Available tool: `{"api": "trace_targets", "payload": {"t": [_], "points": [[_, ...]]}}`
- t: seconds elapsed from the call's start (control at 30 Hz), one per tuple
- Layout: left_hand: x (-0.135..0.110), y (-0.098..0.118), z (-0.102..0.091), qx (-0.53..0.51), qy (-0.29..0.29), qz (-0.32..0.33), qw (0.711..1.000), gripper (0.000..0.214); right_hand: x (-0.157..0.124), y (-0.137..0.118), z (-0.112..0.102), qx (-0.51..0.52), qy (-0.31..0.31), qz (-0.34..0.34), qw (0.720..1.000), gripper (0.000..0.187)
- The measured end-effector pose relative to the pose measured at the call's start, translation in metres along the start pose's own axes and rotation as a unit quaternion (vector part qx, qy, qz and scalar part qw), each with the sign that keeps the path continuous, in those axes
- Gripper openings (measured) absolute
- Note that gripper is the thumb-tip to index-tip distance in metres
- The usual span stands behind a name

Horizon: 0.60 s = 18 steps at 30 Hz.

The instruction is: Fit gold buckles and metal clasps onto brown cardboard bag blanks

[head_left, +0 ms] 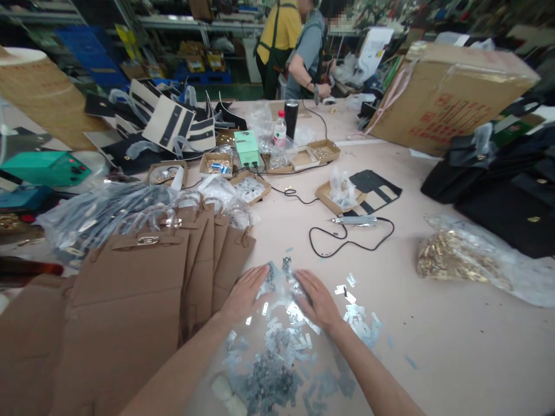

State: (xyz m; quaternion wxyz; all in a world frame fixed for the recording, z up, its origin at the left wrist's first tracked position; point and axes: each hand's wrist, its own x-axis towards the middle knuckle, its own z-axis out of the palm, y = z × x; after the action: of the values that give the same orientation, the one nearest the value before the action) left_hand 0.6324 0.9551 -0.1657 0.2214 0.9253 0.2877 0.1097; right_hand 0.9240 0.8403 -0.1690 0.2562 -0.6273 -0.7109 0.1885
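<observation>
My left hand [246, 293] lies low over the table, fingers stretched out with the thumb apart, beside a small heap of metal plates and what looks like clear plastic [277, 280]. Facing it from the other side of that heap is my right hand [318, 299], its fingers extended and slightly curved, touching the plates' edge. Between my forearms many small silvery plates with holes [281, 338] are scattered. Closer to me sits a darker pile of small metal pieces [271, 384], blurred. More loose plates [359, 318] lie right of my right hand.
Brown bags [130, 283] stand close by my left arm. Beyond are a grey pen-like tool [355, 220] with a black cord, small cardboard trays [250, 188] and a green box [246, 148]. A bag of gold-coloured parts [451, 254] and black bags [507, 190] lie right. Two people work behind.
</observation>
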Motion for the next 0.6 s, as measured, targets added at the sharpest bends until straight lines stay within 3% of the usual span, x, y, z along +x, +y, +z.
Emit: {"api": "trace_targets", "payload": {"t": [0.1,0.13,0.2,0.3,0.4,0.6], "points": [[0.000,-0.002,0.003,-0.004,0.035,-0.026,0.999,0.082,-0.005,0.021,-0.005,-0.063,0.121,0.129,0.982,0.060],[0.001,-0.002,0.004,-0.002,0.043,-0.033,0.999,0.082,-0.002,0.027,-0.006,-0.075,0.135,0.150,0.977,0.062],[0.002,-0.001,0.005,0.006,0.051,-0.041,0.998,0.083,0.008,0.033,-0.006,-0.074,0.109,0.130,0.983,0.064],[0.002,0.000,0.005,0.014,0.043,-0.034,0.998,0.085,0.021,0.024,-0.005,-0.038,0.013,0.024,0.999,0.065],[0.001,0.000,0.003,0.007,0.039,-0.026,0.999,0.084,0.031,0.011,-0.003,0.010,-0.067,-0.058,0.996,0.066],[0.001,-0.003,0.005,0.003,0.033,-0.034,0.999,0.086,0.079,0.014,0.014,0.000,-0.001,-0.007,1.000,0.070]]}}
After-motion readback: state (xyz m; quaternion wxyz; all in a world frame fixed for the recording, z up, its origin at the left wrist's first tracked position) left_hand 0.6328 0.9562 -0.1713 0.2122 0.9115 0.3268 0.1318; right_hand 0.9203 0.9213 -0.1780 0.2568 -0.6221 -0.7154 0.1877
